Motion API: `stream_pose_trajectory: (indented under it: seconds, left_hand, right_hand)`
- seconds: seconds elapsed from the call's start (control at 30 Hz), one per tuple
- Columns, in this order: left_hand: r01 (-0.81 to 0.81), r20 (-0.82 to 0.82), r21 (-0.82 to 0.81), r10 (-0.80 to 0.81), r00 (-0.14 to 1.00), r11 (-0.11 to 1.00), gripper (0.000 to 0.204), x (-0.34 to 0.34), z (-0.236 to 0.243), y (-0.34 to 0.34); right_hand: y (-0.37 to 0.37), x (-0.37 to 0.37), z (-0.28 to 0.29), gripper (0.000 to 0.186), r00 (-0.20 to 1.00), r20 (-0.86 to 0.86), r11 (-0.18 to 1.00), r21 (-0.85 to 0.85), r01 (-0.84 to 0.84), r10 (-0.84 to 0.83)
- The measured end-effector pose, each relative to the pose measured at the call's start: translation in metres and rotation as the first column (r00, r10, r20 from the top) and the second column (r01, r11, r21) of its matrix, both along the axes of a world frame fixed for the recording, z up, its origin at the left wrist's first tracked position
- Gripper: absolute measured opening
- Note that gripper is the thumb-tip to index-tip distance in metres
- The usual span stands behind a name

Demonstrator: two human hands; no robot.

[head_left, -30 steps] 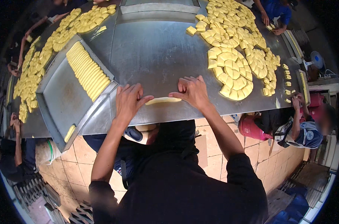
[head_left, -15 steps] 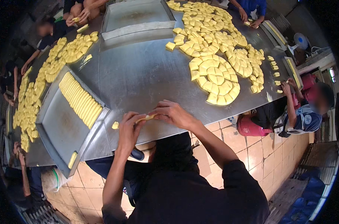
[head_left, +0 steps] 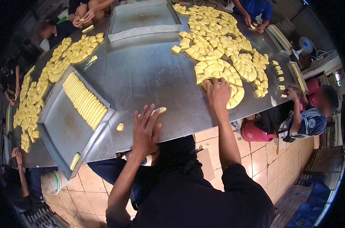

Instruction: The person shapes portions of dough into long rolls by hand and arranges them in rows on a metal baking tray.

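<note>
My left hand [head_left: 145, 131] lies with its fingers spread over a thin strip of yellow dough [head_left: 159, 110] near the table's front edge. Part of the strip is under those fingers. Farther right, my right hand [head_left: 219, 95] rests its fingertips on the nearest round of cut dough pieces [head_left: 236, 95], covering some of them; the fingers are extended and I see nothing gripped. Left of my left hand sits a small dough lump [head_left: 120, 126]. A metal tray [head_left: 58, 133] beyond it holds a tight row of dough rolls [head_left: 85, 100], with one separate roll [head_left: 75, 161] at its near corner.
Another metal tray [head_left: 144, 32] stands at the far side of the steel table [head_left: 142, 72]. Heaps of cut dough [head_left: 222, 34] spread across the right; more dough [head_left: 72, 53] lies at the left. Co-workers handle dough around the edges. A pink stool [head_left: 253, 131] is at the right.
Both hands held the dough strip together before. Now the strip is on the table beneath my left hand, and my right hand has moved right and away onto the cut dough.
</note>
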State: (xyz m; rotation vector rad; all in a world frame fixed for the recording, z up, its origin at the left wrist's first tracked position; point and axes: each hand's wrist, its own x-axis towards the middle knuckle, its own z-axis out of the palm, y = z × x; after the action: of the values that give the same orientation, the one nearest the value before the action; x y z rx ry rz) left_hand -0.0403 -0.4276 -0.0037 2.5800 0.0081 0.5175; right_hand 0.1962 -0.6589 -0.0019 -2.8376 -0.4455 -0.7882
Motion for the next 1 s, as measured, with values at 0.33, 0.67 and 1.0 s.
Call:
stream_pose_trajectory:
  seconds: [0.33,0.67,1.0]
  left_hand:
    - [-0.122,-0.006,-0.698,0.164,0.986,0.705,0.026,-0.016,0.002,-0.003]
    - [-0.130,-0.100,-0.967,0.141,0.985,0.221,0.038,-0.014,0.019,-0.010]
    - [-0.105,-0.109,-0.975,-0.011,0.994,0.196,0.028,-0.011,0.035,-0.005]
  right_hand:
    - [0.026,-0.075,0.021,0.034,0.812,-0.287,0.830,0.416,-0.372,0.508]
    - [0.081,-0.152,0.027,0.036,0.357,-0.251,0.266,0.964,0.008,0.900]
    - [0.079,-0.148,0.052,0.029,0.347,-0.400,0.471,0.870,-0.149,0.849]
